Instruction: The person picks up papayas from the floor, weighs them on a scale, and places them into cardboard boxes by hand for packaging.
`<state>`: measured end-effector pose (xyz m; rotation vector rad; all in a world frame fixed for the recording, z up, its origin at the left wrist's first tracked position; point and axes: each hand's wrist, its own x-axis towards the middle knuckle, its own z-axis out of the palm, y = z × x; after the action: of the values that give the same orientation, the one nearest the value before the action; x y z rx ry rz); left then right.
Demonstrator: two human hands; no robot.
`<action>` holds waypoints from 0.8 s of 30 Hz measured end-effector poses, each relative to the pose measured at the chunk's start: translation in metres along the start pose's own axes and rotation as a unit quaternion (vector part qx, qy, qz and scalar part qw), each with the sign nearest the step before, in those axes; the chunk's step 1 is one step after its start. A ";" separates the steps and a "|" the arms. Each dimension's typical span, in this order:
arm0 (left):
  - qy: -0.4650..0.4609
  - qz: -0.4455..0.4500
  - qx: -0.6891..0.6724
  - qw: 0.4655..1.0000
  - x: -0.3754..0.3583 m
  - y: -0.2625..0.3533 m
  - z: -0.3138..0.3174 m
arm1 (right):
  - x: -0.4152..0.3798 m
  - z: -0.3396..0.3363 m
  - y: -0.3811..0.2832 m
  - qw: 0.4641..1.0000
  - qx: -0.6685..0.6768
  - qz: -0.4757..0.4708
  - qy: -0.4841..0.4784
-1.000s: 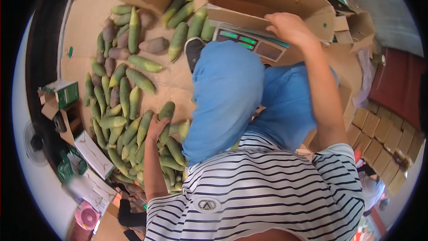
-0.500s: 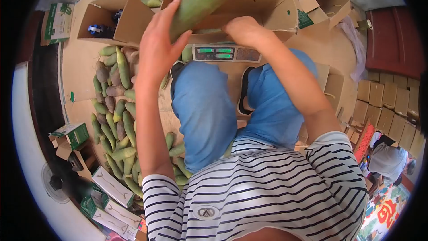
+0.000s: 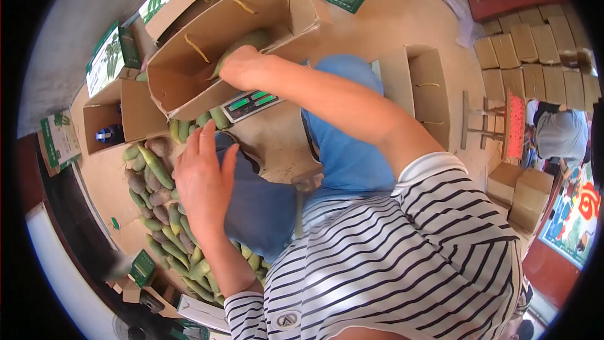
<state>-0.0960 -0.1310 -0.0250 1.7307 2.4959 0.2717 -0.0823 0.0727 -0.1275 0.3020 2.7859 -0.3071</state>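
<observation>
My right hand [image 3: 242, 68] reaches over the near wall of the long cardboard box [image 3: 182, 82] and is closed round a large green radish [image 3: 253, 39] inside it; the fingertips are partly hidden. My left hand [image 3: 204, 173] holds nothing, its fingers stretched out and thumb apart, above my left knee beside the pile. Just in front of the box lies a digital scale [image 3: 253, 104] with lit green displays. A pile of green and reddish-purple radishes [image 3: 170, 239] spreads over the floor on my left.
A smaller open box [image 3: 100, 119] with a blue-capped item inside stands at the left. Another open carton [image 3: 428, 88] sits at the right. Stacked cartons [image 3: 535, 50], a stool with a red seat [image 3: 514, 127] and another person [image 3: 560, 135] are farther right.
The large radish has gone from my left hand into the box, where my right hand now grips it. My left hand has drawn back toward my knee. The view has turned.
</observation>
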 end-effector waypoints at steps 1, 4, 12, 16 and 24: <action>-0.006 -0.014 0.005 1.000 -0.001 -0.001 -0.001 | -0.008 -0.004 0.002 0.999 0.022 -0.001 0.032; 0.002 -0.028 0.010 1.000 -0.007 -0.006 -0.003 | -0.050 -0.033 0.010 0.981 0.108 -0.003 0.161; 0.035 -0.047 0.016 0.998 -0.013 -0.012 -0.004 | -0.271 0.064 0.086 0.872 0.141 0.339 0.323; 0.037 -0.047 0.019 0.998 -0.012 -0.010 -0.005 | -0.380 0.214 0.061 0.821 0.295 0.484 0.073; 0.045 -0.035 0.031 0.998 -0.008 -0.009 -0.002 | -0.389 0.224 0.122 0.720 0.319 0.517 0.335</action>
<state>-0.1015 -0.1419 -0.0245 1.6857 2.6487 0.2766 0.3723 0.0676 -0.2250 2.3946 2.3932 -0.9704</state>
